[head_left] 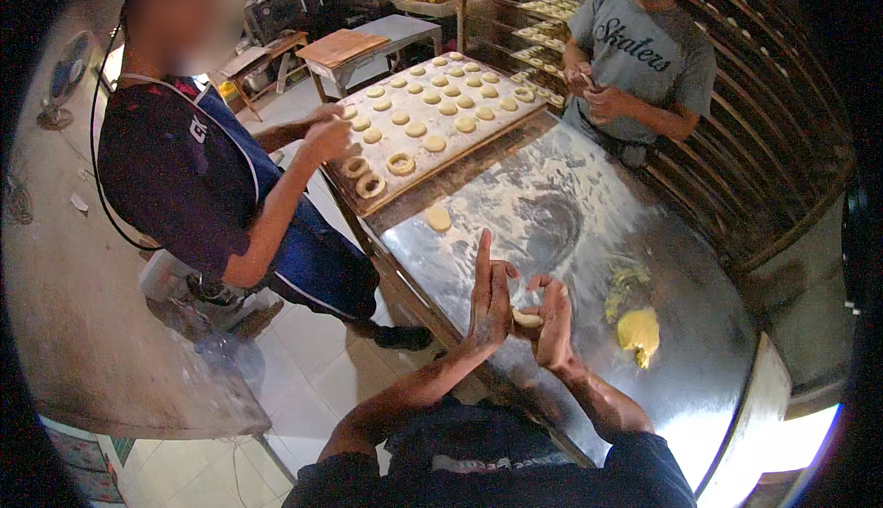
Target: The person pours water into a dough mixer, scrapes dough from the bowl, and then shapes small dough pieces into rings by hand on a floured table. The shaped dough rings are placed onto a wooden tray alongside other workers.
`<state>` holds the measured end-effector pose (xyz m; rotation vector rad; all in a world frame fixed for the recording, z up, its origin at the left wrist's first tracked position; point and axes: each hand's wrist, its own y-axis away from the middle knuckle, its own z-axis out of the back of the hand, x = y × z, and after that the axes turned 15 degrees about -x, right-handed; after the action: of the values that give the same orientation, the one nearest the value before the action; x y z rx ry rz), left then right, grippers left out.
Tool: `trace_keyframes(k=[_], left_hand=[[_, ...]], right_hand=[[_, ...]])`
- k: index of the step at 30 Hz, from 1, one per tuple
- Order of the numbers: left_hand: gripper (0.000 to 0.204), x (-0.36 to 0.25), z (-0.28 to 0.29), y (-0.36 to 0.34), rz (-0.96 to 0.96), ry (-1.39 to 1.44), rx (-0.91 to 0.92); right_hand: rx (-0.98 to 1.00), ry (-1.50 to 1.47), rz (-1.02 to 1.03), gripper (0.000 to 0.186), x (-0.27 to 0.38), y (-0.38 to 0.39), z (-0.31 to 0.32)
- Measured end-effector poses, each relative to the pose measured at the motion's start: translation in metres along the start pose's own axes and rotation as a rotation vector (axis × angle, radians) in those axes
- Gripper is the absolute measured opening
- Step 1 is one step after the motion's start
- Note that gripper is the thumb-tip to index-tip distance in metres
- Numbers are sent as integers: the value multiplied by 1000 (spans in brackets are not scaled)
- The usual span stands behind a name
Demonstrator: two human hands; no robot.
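A small pale piece of dough sits between my two hands, above the near edge of the floured metal table. My left hand presses against it from the left, one finger pointing straight up and the others bent. Curled around the dough's right side is my right hand. The hands partly hide the dough, so its full shape cannot be seen. Ahead of my left hand, a flat dough round lies on the tabletop. A soft yellow lump rests to the right of my right hand.
A board with rows of dough rounds and a few dough rings covers the table's far left. A person in a blue apron reaches over it. Another person in a grey shirt stands across, before tall racks.
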<state>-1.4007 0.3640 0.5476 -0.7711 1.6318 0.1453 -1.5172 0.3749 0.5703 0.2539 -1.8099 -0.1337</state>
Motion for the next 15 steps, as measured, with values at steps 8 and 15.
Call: trace_keyframes(k=[8, 15], left_hand=[[43, 2, 31, -50, -609, -63, 54], [41, 19, 43, -81, -594, -162, 54]], right_hand=[[-39, -4, 68, 50, -16, -43, -51], [34, 39, 10, 42, -4, -63, -87]])
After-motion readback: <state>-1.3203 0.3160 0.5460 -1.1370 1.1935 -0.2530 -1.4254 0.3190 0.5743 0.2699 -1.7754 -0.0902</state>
